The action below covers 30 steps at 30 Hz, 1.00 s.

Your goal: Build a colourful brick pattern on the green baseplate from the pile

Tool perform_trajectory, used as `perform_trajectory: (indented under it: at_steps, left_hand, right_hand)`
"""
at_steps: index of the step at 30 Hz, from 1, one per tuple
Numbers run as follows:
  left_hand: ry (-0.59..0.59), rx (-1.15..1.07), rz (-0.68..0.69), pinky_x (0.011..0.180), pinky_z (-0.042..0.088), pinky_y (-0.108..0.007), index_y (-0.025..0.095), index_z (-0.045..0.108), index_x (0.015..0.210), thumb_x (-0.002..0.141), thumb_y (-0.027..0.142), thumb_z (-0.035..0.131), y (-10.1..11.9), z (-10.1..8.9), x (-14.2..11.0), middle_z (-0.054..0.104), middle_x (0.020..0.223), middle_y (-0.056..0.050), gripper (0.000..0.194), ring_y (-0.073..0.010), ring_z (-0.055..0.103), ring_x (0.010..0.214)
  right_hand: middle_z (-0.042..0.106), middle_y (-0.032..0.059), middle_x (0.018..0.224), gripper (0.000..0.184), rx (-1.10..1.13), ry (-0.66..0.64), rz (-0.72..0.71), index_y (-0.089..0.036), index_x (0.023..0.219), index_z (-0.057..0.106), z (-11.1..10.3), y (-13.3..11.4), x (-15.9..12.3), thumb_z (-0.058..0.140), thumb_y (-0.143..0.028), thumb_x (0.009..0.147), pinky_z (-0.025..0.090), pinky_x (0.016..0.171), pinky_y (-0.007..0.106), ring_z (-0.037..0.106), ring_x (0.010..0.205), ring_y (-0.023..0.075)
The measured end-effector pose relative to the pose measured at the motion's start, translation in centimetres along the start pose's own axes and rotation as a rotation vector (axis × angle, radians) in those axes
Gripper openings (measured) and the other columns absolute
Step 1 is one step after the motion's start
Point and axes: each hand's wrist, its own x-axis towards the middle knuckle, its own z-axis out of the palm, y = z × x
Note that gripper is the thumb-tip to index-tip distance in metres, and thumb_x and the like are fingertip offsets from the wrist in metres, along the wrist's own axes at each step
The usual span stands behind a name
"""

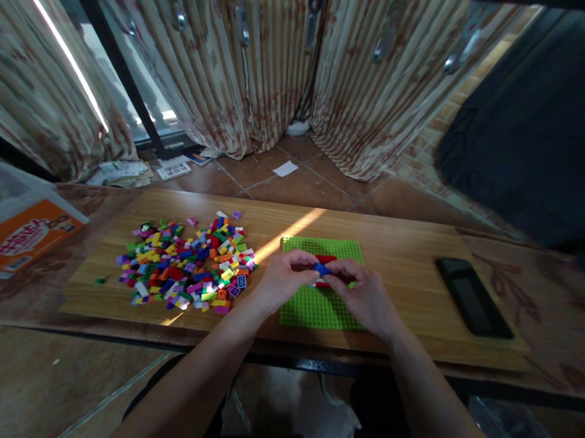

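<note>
My left hand (289,278) and my right hand (362,289) meet over a green studded baseplate (317,315). Between their fingertips is a small blue brick (322,269), pinched from both sides. Red bricks (326,258) show just behind and below it, partly covered by my fingers. A bit of white shows under the left fingertips, too small to name. Whether the blue brick touches the bricks below cannot be made out. Left of my left hand spreads a pile of loose multicoloured bricks (174,273).
The wooden board (408,251) lies on a cloth-covered table. A black phone-like device (473,297) rests at its right end. At far left stands a plastic tub with an orange label (27,234). Curtains (261,67) hang beyond, and papers (123,171) lie on the floor.
</note>
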Motion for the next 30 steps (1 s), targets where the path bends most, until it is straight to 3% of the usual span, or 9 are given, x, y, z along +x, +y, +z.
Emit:
perform_trajectory:
  at_steps: [4, 8, 16, 30]
  left_hand:
    - [-0.016, 0.148, 0.051, 0.075, 0.049, -0.026, 0.014, 0.066, 0.084, 0.071, 0.006, 0.063, -0.3, -0.1, 0.3, 0.067, 0.082, -0.002, 0.015, -0.0108, 0.061, 0.076]
    - [0.064, 0.355, 0.127, 0.074, 0.05, -0.027, 0.014, 0.066, 0.086, 0.075, 0.009, 0.06, -0.6, -0.8, 0.8, 0.069, 0.084, -0.004, 0.014, -0.0132, 0.062, 0.078]
    - [0.189, 0.78, 0.237, 0.075, 0.052, -0.031, 0.017, 0.066, 0.09, 0.081, 0.013, 0.056, -0.7, -0.8, 0.7, 0.071, 0.088, -0.004, 0.015, -0.0165, 0.065, 0.079]
    - [0.214, 0.85, 0.232, 0.073, 0.052, -0.031, 0.016, 0.066, 0.092, 0.079, 0.014, 0.058, -0.7, -0.7, 0.7, 0.071, 0.089, -0.005, 0.016, -0.0177, 0.065, 0.08]
  right_hand:
    - [0.071, 0.0026, 0.087, 0.015, -0.06, -0.033, 0.009, -0.022, 0.094, 0.068, -1.6, 1.4, -0.1, 0.059, -0.031, 0.086, 0.05, 0.071, 0.032, 0.065, 0.078, 0.0175]
    - [0.069, 0.0034, 0.085, 0.013, -0.148, -0.033, 0.014, -0.021, 0.091, 0.068, -2.9, 3.0, -0.3, 0.059, -0.028, 0.086, 0.049, 0.071, 0.033, 0.064, 0.077, 0.0183]
    - [0.069, 0.0042, 0.097, 0.016, -0.263, -0.135, -0.041, -0.023, 0.095, 0.069, -2.2, 3.5, -0.3, 0.056, -0.025, 0.087, 0.05, 0.08, 0.035, 0.066, 0.085, 0.0192]
    - [0.07, 0.0036, 0.1, 0.016, -0.274, -0.149, -0.067, -0.025, 0.099, 0.068, -1.8, 3.6, -0.3, 0.058, -0.023, 0.087, 0.051, 0.082, 0.037, 0.066, 0.087, 0.0192]
